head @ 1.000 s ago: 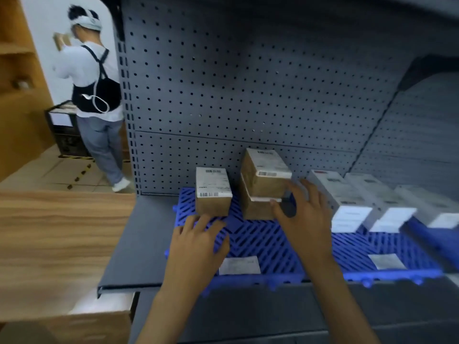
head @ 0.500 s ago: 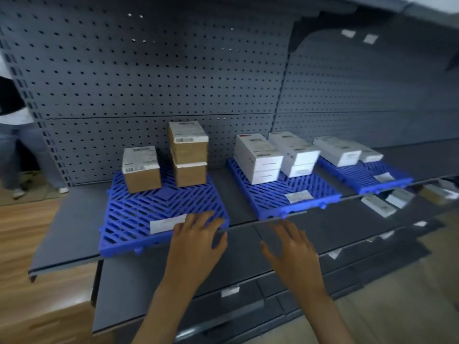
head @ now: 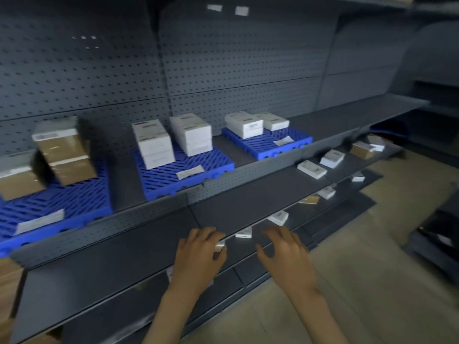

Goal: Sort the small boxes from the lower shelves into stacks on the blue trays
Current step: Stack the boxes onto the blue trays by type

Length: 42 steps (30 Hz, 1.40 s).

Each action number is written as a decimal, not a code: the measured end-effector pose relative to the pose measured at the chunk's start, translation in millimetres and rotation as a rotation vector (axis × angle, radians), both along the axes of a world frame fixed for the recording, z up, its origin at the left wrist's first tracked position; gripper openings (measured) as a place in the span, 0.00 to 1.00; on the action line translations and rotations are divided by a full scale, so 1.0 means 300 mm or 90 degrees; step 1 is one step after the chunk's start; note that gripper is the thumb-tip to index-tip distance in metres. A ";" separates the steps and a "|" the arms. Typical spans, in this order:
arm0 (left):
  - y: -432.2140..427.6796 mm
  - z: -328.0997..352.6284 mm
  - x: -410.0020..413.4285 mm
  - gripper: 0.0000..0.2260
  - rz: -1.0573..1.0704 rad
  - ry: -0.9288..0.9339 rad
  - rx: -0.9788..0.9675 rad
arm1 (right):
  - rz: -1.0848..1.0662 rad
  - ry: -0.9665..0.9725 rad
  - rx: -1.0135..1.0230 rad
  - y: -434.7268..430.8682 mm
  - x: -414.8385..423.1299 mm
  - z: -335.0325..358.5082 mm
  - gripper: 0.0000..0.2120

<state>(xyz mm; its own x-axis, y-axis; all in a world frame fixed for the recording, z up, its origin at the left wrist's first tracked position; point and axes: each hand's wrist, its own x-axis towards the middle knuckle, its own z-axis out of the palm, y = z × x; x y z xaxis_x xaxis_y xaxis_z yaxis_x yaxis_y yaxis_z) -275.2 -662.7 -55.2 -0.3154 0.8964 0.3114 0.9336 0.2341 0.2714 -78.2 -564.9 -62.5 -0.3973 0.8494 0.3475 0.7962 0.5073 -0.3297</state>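
Observation:
Three blue trays sit on the upper shelf. The left tray (head: 57, 207) carries a stack of two brown boxes (head: 65, 150) and a single brown box (head: 18, 178). White box stacks (head: 152, 144) stand on the middle tray (head: 183, 181), and low white boxes (head: 244, 124) on the right tray (head: 270, 145). Loose small boxes lie on the lower shelves: white ones (head: 311, 169) and a brown one (head: 361, 150) to the right. My left hand (head: 198, 256) and right hand (head: 285, 256) hover with spread fingers, holding nothing, over the lower shelf edge near small white boxes (head: 278, 217).
Grey pegboard (head: 223, 58) backs the shelving. Paper labels (head: 190, 172) lie on the tray fronts. Beige floor (head: 372, 269) shows at the lower right, with dark shelving (head: 437, 234) at the far right. A wooden surface (head: 7, 281) sits at the left edge.
My view has swung right and down. Both hands have left the brown boxes on the left tray and dropped empty toward the lower shelves. The person at the left is out of view.

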 end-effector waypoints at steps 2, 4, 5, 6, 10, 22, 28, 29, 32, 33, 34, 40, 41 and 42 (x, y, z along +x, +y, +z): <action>0.073 -0.012 0.083 0.14 -0.024 -0.002 -0.009 | -0.024 -0.008 -0.013 0.046 0.094 -0.015 0.17; 0.147 -0.026 0.157 0.14 -0.053 -0.003 -0.014 | -0.044 -0.013 -0.019 0.093 0.175 -0.025 0.17; 0.187 -0.035 0.191 0.14 -0.068 -0.001 -0.019 | -0.054 -0.016 -0.019 0.118 0.210 -0.028 0.17; 0.229 -0.043 0.222 0.14 -0.082 0.002 -0.026 | -0.065 -0.017 -0.020 0.146 0.243 -0.029 0.17; 0.407 -0.089 0.322 0.15 -0.119 0.009 -0.033 | -0.109 -0.018 -0.028 0.275 0.351 -0.045 0.16; 1.030 -0.150 0.513 0.16 -0.195 -0.072 -0.032 | -0.180 -0.090 -0.052 0.778 0.547 -0.036 0.14; 1.273 -0.144 0.612 0.16 -0.221 -0.064 -0.033 | -0.196 -0.086 -0.064 0.990 0.644 -0.035 0.13; 1.311 -0.141 0.631 0.16 -0.224 -0.063 -0.034 | -0.196 -0.086 -0.067 1.027 0.662 -0.036 0.13; 1.432 -0.138 0.696 0.16 -0.231 -0.074 -0.035 | -0.191 -0.080 -0.074 1.148 0.729 -0.050 0.13; 1.475 -0.141 0.719 0.16 -0.229 -0.074 -0.038 | -0.190 -0.082 -0.073 1.193 0.754 -0.058 0.13; 1.520 -0.146 0.745 0.17 -0.225 -0.073 -0.043 | -0.189 -0.085 -0.072 1.240 0.779 -0.068 0.14; 1.789 -0.157 0.923 0.17 -0.194 -0.042 -0.071 | -0.148 -0.056 -0.071 1.546 0.935 -0.110 0.15; 1.828 -0.155 0.954 0.17 -0.185 -0.038 -0.073 | -0.138 -0.051 -0.069 1.595 0.965 -0.114 0.14; 1.867 -0.151 0.986 0.17 -0.174 -0.034 -0.075 | -0.130 -0.046 -0.065 1.643 0.997 -0.116 0.13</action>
<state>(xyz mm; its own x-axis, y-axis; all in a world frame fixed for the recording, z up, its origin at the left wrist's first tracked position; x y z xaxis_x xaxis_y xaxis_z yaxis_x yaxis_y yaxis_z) 20.4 -102.6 -100.7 -0.0698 0.9794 0.1896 0.9516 0.0084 0.3074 220.8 -72.0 -97.2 -0.2340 0.9441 0.2322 0.9022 0.2999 -0.3100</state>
